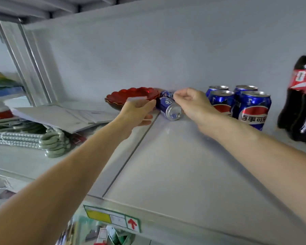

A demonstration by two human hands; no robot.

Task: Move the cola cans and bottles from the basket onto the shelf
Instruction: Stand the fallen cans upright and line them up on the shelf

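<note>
Both hands (140, 110) (193, 101) cupped, fingers loosely spread, a toppled can (168, 107) mid-frame: light, slick, roll-prone, best gripped round its sides.

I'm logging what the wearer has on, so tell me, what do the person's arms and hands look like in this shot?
Both arms are bare for their whole visible length: no sleeves show. The left hand and the right hand wear no gloves, and no rings, watch or bracelet can be seen. No markings show on either arm.

Bright, even, cool light; soft shadows; slight overall blur; wide-angle bending at edges; lower edge smeared.
</note>
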